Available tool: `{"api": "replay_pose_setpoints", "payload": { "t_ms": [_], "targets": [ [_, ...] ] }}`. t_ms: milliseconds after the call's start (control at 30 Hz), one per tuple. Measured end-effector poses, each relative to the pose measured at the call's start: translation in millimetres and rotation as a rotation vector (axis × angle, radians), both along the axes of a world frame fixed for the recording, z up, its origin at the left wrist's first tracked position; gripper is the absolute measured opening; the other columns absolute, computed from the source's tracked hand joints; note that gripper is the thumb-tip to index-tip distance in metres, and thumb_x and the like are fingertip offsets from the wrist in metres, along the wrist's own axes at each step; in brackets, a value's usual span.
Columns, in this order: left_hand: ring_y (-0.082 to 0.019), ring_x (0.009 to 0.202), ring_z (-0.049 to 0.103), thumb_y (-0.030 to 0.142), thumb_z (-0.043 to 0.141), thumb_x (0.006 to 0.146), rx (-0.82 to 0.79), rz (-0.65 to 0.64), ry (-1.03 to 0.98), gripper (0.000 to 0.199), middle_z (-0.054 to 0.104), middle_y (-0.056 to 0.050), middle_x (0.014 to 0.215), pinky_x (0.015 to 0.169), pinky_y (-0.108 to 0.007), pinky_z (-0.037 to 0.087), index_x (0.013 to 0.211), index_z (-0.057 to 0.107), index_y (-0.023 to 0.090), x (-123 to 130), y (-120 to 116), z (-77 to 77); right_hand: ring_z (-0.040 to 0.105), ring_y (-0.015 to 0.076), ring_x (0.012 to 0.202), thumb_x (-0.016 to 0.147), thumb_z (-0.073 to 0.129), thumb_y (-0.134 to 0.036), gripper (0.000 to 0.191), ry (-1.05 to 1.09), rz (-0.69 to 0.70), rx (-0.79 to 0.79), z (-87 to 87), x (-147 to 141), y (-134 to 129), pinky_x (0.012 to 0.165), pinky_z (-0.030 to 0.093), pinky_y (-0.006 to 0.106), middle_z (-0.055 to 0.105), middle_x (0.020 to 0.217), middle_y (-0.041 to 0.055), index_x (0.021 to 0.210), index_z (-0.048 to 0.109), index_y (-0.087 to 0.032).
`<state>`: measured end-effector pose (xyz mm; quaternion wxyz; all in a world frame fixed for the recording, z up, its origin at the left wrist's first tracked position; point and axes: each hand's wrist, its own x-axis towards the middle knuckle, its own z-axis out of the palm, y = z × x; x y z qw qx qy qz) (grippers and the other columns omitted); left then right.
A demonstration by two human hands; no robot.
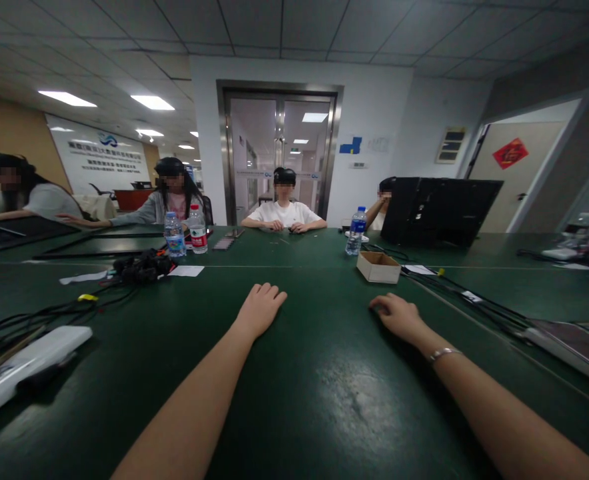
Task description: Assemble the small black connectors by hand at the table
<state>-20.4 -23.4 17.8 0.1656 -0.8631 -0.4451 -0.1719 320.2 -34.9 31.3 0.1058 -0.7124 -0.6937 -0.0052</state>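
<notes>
My left hand (262, 308) rests palm down on the green table (314, 347), its fingers laid forward and a little apart. Nothing shows in it. To the right, my right hand (397, 316) lies on the same tabletop with loosely bent fingers and no visible object in them. A bracelet (444, 354) circles the right wrist. Just beyond the right hand stands an open cardboard box (378, 270), not touched by it. The underside of both palms is hidden.
Bottles (175, 235) stand far left; another bottle (356, 231) is behind the box. Black cables (479, 303) run along the right, others left beside a white device (39, 357). A monitor (439, 212) stands back right. Several people sit around, one person (284, 212) opposite.
</notes>
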Motion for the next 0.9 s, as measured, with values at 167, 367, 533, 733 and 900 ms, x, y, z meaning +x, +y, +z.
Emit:
{"api": "replay_pose_setpoints", "payload": {
  "t_ms": [167,367,533,733,900],
  "targets": [
    [-0.026,0.097,0.056,0.022,0.042,0.087,-0.249,0.222,-0.413,0.033,0.061,-0.014,0.109,0.081,-0.038,0.042,0.119,0.053,0.019,28.5,12.7,-11.5,0.057,0.0177,0.089,0.079,0.049,-0.012,0.028,0.135,0.349,0.054,-4.3,-117.5,18.7,0.079,0.036,0.030,0.062,0.098,0.0064,0.098,0.068,-0.021],
    [-0.023,0.105,0.055,0.009,0.045,0.079,-0.357,0.102,-0.580,0.045,0.061,-0.009,0.117,0.091,-0.037,0.041,0.121,0.052,0.025,24.5,19.9,-19.5,0.055,0.0208,0.095,0.078,0.049,-0.011,0.026,0.201,0.477,0.151,-18.6,-193.2,28.1,0.079,0.032,0.033,0.062,0.103,0.0086,0.100,0.063,-0.018],
    [-0.021,0.101,0.058,0.005,0.046,0.074,-0.435,0.049,-0.590,0.047,0.065,-0.004,0.110,0.091,-0.035,0.043,0.114,0.056,0.027,23.5,21.5,-19.1,0.052,0.0193,0.093,0.081,0.052,-0.014,0.025,0.299,0.459,0.227,-28.0,-185.7,28.9,0.082,0.031,0.033,0.060,0.097,0.0064,0.103,0.062,-0.020],
    [-0.023,0.100,0.058,0.013,0.051,0.074,-0.436,0.012,-0.585,0.052,0.066,-0.004,0.107,0.086,-0.036,0.045,0.123,0.050,0.029,24.3,19.2,-20.3,0.053,0.0155,0.085,0.086,0.042,-0.011,0.022,0.600,0.399,0.357,-28.1,-178.7,34.3,0.079,0.039,0.029,0.058,0.086,0.0049,0.082,0.063,-0.017],
    [-0.023,0.101,0.057,0.016,0.056,0.073,-0.468,-0.032,-0.623,0.052,0.067,-0.004,0.103,0.090,-0.036,0.043,0.124,0.051,0.028,22.4,16.6,-19.1,0.056,0.0155,0.091,0.084,0.042,-0.012,0.023,0.800,0.371,0.386,-26.2,-159.3,44.0,0.087,0.043,0.031,0.062,0.093,0.0048,0.088,0.065,-0.018]
  ]
}}
